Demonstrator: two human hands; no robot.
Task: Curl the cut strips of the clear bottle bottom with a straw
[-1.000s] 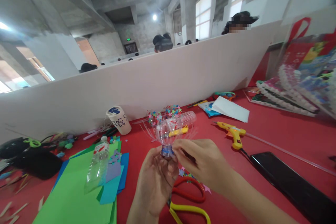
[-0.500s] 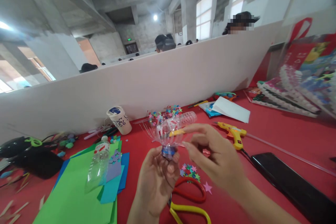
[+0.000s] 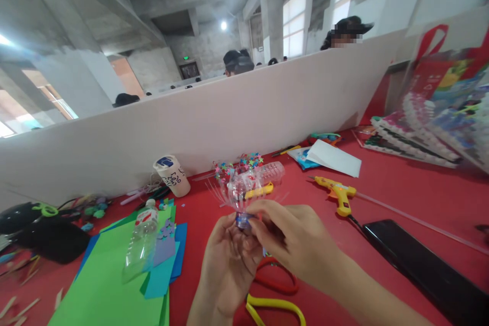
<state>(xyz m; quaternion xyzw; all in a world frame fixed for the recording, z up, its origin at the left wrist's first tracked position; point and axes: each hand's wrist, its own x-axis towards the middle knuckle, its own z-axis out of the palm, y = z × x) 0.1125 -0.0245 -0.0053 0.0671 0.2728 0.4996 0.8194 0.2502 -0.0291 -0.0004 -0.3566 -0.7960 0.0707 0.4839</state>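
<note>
A clear plastic bottle top, cut into thin flared strips (image 3: 236, 199), stands neck-down in my left hand (image 3: 225, 275). My left fingers are closed around its blue neck end (image 3: 243, 220). My right hand (image 3: 296, 234) pinches the same neck end from the right, thumb and forefinger against it. Just beyond the strips lie a yellow utility knife (image 3: 262, 191), a clear bottle (image 3: 274, 172) and some clear strips tipped with coloured stars (image 3: 252, 161). Below my right hand are scissors with one red and one yellow handle (image 3: 280, 303), partly covered by that hand.
Left are green sheets (image 3: 99, 270), an uncapped-looking clear bottle (image 3: 139, 239) and a white cup (image 3: 173, 175). Right are a yellow glue gun (image 3: 338, 195), a black phone (image 3: 416, 260) and a white sheet (image 3: 334, 158). A white partition (image 3: 214, 127) runs behind; people's caps show above it.
My right hand has moved left and down from beside the flared strips onto the neck end. It now covers most of the loose stars. My left hand keeps its hold.
</note>
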